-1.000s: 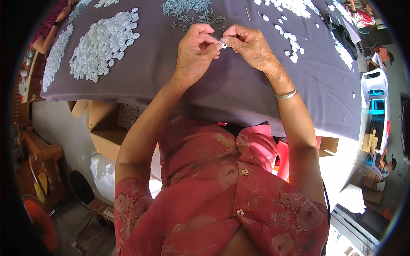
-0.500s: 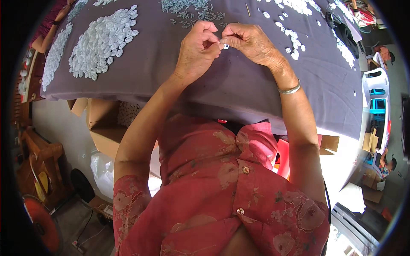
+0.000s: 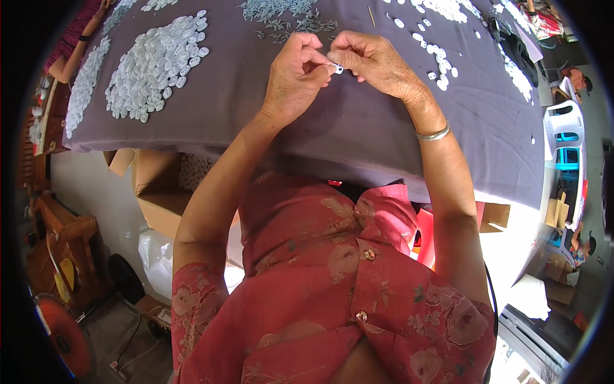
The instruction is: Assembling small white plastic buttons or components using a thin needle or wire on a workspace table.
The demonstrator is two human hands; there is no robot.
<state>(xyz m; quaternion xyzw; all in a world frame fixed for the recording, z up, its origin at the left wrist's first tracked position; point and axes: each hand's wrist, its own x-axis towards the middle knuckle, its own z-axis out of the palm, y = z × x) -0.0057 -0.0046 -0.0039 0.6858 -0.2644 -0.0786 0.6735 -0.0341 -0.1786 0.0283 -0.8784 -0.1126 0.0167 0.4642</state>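
Head view: the left grip (image 3: 297, 75) is nearly closed, thumb and index tip pinching a small white piece (image 3: 338, 68) with a dark spot. The piece sits between the two hands, held above the dark cloth on the desk (image 3: 390, 137). The right grip (image 3: 377, 67) is mostly curled in, its thumb and finger at the piece's upper side; cannot tell if it has hold of the piece or something tinier.

Doing this well, as judged: pinch by the edges, keep the dark spot clear of the left thumb, small right-hand pushes, both hands steady.

Counts: two hands, one piece between them, one bracelet (image 3: 433, 134) on the right wrist, one thin stick (image 3: 371, 16) lying beyond the right hand. The big white heap (image 3: 153, 67) at left, the blue-grey pins (image 3: 281, 9) at top centre and the scattered white pieces (image 3: 441, 64) at right overlap too much to count.
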